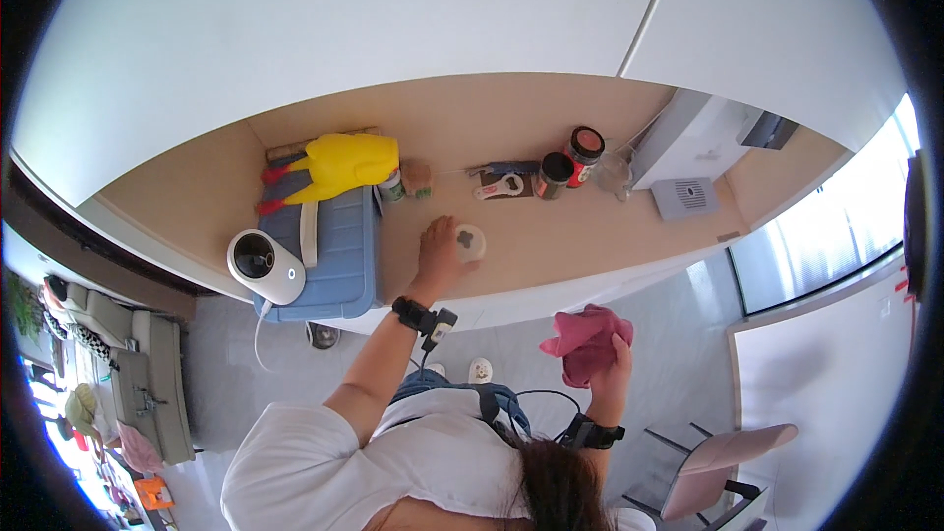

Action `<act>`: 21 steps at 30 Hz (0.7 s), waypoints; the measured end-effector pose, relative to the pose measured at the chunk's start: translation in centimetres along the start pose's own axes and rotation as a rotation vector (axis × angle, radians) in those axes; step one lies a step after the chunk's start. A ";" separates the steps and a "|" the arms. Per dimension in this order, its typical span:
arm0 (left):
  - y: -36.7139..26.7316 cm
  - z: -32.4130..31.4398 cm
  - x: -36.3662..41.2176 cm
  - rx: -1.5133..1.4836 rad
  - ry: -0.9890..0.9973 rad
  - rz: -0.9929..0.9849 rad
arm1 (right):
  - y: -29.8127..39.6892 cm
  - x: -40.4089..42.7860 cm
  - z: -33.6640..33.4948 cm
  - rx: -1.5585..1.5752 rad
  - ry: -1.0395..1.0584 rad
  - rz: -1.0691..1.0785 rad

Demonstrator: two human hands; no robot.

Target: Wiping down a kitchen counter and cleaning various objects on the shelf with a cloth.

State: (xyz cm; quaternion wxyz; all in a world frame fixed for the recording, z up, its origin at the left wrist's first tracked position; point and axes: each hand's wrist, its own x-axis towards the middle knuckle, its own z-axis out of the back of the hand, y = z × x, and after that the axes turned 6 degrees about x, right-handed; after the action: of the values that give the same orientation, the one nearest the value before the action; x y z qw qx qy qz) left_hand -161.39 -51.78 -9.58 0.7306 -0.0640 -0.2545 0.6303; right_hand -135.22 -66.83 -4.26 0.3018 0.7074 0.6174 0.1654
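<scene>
My left hand (440,254) is on the wooden cabinet shelf (531,254), its fingers and thumb around the near left side of a white round object (472,242) with a grey clover-shaped mark. Held off the shelf, out in front of its edge, a crumpled dark pink cloth (590,343) hangs from my right hand (618,369). Behind the white object lie a bottle opener (509,184) with a white handle and a dark bristly item (509,168). Two black-lidded jars (553,175) (585,151) stand to the right of these.
Left on the shelf, a blue lidded storage box (343,258) carries a yellow rubber chicken (346,162) and a white camera (267,265) with a cable. A clear glass vessel (614,171) stands beside a white dispenser (686,136). Cabinet doors (369,15) overhang; a pink chair (708,464) is behind right.
</scene>
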 end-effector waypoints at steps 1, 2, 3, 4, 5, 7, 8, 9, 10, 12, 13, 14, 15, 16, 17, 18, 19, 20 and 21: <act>0.1 -0.2 0.1 0.025 0.066 -0.015 | -0.1 0.1 -0.5 -0.003 -0.003 0.000; 0.2 -0.4 0.0 0.049 0.132 -0.030 | -0.1 0.2 -0.9 -0.025 0.045 0.060; 0.2 -0.6 -0.1 0.045 0.133 -0.029 | -0.1 0.2 -1.0 -0.048 0.093 0.121; 0.1 -0.6 -0.2 0.066 0.108 -0.032 | 0.0 0.1 -1.0 -0.052 0.092 0.121; 0.0 -0.5 -0.3 0.086 0.082 -0.035 | 0.1 0.0 -0.9 -0.067 0.092 0.113; -0.6 0.0 -0.2 -0.181 0.105 -0.017 | 0.2 -0.1 -0.7 -0.086 0.084 0.115; -1.0 0.3 -0.2 -0.442 0.125 0.008 | 0.2 -0.1 -0.8 -0.110 0.046 0.118; -1.9 1.4 -0.2 -0.449 0.132 0.005 | 0.2 -0.2 -0.8 -0.134 0.004 0.120; -3.4 3.3 -0.3 -0.565 0.118 -0.059 | 0.2 -0.1 -1.6 -0.139 -0.003 0.121; -5.9 6.2 -0.8 -0.695 0.110 -0.130 | 0.3 -0.2 -4.0 -0.218 0.119 0.192; -6.9 7.3 -1.1 -0.701 0.111 -0.200 | 0.1 -0.5 -4.3 -0.224 0.112 0.201; -7.8 8.2 -1.3 -0.706 0.112 -0.271 | -0.2 -0.9 -4.7 -0.373 0.161 0.241; -8.4 9.0 -1.7 -0.707 0.112 -0.275 | -0.9 -1.2 -5.2 -0.517 0.217 0.276; -9.0 9.5 -2.0 -0.696 0.086 -0.341 | -1.9 -1.5 -5.8 -0.635 0.232 0.351; -9.4 9.8 -2.2 -0.685 0.059 -0.408 | -3.1 -1.6 -6.7 -0.752 0.245 0.425; -9.5 10.2 -2.3 -0.686 0.061 -0.407 | -3.8 -1.1 -8.7 -0.910 0.285 0.611; -9.6 10.3 -2.5 -0.675 0.040 -0.459 | -4.0 -0.6 -9.6 -0.911 0.280 0.610; -9.6 10.5 -2.7 -0.664 0.020 -0.511 | -4.1 0.0 -10.3 -1.043 0.336 0.668; -9.8 10.8 -2.8 -0.665 0.022 -0.513 | -4.0 0.5 -10.9 -1.175 0.395 0.727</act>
State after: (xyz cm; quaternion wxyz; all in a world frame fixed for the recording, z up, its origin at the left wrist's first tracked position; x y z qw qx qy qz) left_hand -157.85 -58.85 3.00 0.8062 -0.2376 -0.4439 0.3108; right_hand -144.85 -63.64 1.44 0.4413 0.5457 0.1947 0.6853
